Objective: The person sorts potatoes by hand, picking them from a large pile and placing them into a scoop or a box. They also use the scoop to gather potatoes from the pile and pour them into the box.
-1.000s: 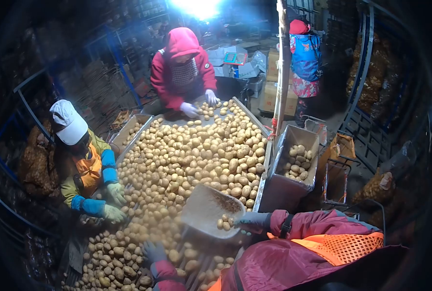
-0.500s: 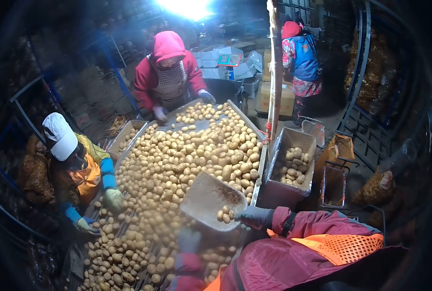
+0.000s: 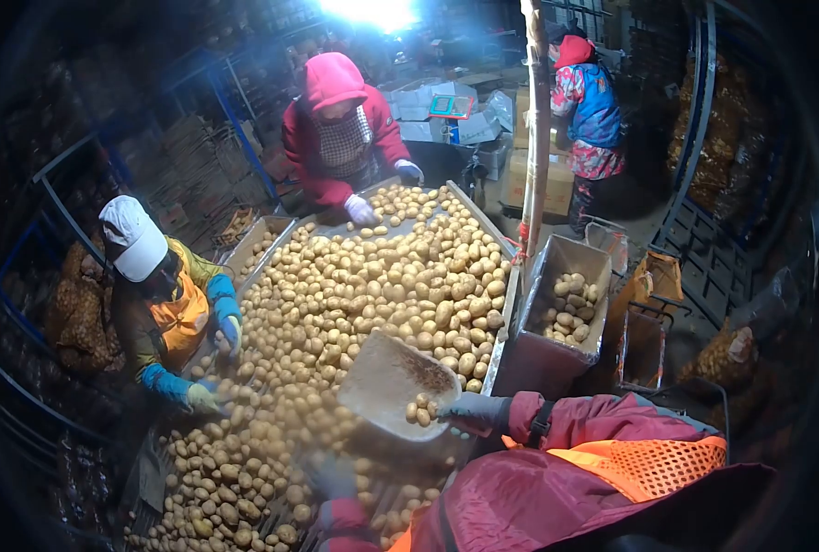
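Note:
Potatoes (image 3: 382, 294) cover a large sloping sorting table (image 3: 479, 221). My right hand (image 3: 474, 411), in a grey glove, is closed at the near right edge of a wide flat scoop (image 3: 386, 382), which rests over the potatoes with a few small ones on it. Lower down, my left hand (image 3: 334, 474), also gloved, is over the potatoes on the slatted part of the table. It is smeared by motion, so its fingers and anything in them cannot be made out.
A person in a white cap (image 3: 133, 237) reaches in from the left. Another in a pink hood (image 3: 334, 81) works at the far end. A third person (image 3: 595, 106) stands behind cartons (image 3: 536, 184). A bin (image 3: 566, 267) with potatoes and a pole (image 3: 535, 129) are on the right.
My left hand has moved slightly left and down. The scoop and my right hand are nearly where they were. The white-capped person's hands have shifted, and the view has turned a little.

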Tool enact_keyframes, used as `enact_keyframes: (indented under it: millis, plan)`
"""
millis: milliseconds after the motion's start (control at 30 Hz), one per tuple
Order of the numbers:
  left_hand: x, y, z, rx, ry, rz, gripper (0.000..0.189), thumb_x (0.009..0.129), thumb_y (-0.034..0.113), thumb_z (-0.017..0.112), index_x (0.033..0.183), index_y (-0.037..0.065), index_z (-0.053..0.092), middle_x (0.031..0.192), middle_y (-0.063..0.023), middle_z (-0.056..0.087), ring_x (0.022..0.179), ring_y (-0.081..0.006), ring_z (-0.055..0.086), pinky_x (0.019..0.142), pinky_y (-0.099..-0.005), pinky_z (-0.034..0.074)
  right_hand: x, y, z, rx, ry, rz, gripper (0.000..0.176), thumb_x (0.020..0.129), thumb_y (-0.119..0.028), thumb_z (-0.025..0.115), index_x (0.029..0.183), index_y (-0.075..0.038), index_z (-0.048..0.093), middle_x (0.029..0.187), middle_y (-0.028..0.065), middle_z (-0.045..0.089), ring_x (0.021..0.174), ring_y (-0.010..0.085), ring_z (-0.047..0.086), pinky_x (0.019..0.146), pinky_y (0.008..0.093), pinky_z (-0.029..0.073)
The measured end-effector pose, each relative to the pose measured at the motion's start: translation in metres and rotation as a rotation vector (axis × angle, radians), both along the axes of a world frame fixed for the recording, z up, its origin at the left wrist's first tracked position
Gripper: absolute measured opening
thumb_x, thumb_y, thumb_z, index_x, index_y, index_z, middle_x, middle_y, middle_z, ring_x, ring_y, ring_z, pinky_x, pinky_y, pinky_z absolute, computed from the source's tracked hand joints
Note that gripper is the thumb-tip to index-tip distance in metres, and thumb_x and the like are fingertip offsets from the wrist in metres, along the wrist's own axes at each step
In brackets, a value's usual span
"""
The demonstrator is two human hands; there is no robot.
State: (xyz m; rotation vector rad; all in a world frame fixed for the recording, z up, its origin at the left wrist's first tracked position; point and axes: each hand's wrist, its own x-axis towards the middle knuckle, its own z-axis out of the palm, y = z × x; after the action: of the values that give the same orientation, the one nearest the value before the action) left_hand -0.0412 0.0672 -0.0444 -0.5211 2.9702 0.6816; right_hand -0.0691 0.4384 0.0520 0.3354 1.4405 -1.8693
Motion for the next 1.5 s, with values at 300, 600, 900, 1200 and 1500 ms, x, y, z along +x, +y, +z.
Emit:
enact_keyframes:
  millis: [300, 600, 900, 1200, 1500]
  plan:
    - [0.052, 0.004, 0.009, -0.032, 0.223, -0.326, 0.060, 0.088, 0.049, 0.063, 0.137, 0.015, 0.061, 0.149, -0.0182, 0.050, 0.143, -0.0385, 0.039, 0.121, -0.0552, 0.021, -0.003, -0.014, -0.034, 0.061, 0.159, 0.051, 0.030, 0.095, -0.038, 0.064, 0.101, -0.008, 0.067, 0.067, 0.0025, 0.061, 0.051, 0.0133, 0.054, 0.043, 0.0276, 0.043]
    - [0.065, -0.097, -0.012, -0.160, 0.059, 0.254, 0.064, 0.095, 0.047, 0.057, 0.145, 0.008, 0.052, 0.154, -0.0250, 0.041, 0.139, -0.0444, 0.040, 0.116, -0.0508, 0.034, 0.025, -0.019, 0.024, 0.246, 0.083, 0.027, 0.031, 0.097, -0.044, 0.061, 0.093, -0.013, 0.064, 0.062, 0.0001, 0.055, 0.048, 0.0136, 0.049, 0.043, 0.0300, 0.040]
    - [0.046, -0.061, 0.006, -0.138, 0.100, 0.069, 0.071, 0.094, 0.050, 0.061, 0.154, 0.019, 0.042, 0.155, -0.0174, 0.040, 0.130, -0.0412, 0.051, 0.103, -0.0489, 0.047, 0.032, -0.011, 0.001, 0.266, 0.042, -0.010, 0.035, 0.095, -0.043, 0.062, 0.091, -0.008, 0.067, 0.067, 0.0027, 0.060, 0.054, 0.0144, 0.055, 0.048, 0.0297, 0.045]
    - [0.024, -0.021, 0.018, -0.080, 0.043, 0.252, 0.067, 0.096, 0.054, 0.055, 0.152, 0.021, 0.043, 0.139, -0.0214, 0.056, 0.115, -0.0406, 0.063, 0.093, -0.0481, 0.053, 0.043, -0.003, 0.040, 0.226, 0.098, -0.043, 0.031, 0.098, -0.032, 0.060, 0.115, -0.007, 0.063, 0.074, 0.0000, 0.060, 0.054, 0.0112, 0.052, 0.047, 0.0273, 0.043]
    - [-0.047, 0.048, 0.018, 0.254, 0.300, -0.046, 0.068, 0.088, 0.035, 0.076, 0.145, 0.008, 0.050, 0.146, -0.0227, 0.044, 0.135, -0.0400, 0.043, 0.111, -0.0476, 0.040, 0.037, 0.015, 0.021, -0.007, 0.085, -0.128, 0.031, 0.099, -0.019, 0.056, 0.129, -0.010, 0.059, 0.085, -0.0050, 0.063, 0.063, 0.0043, 0.050, 0.049, 0.0220, 0.038]
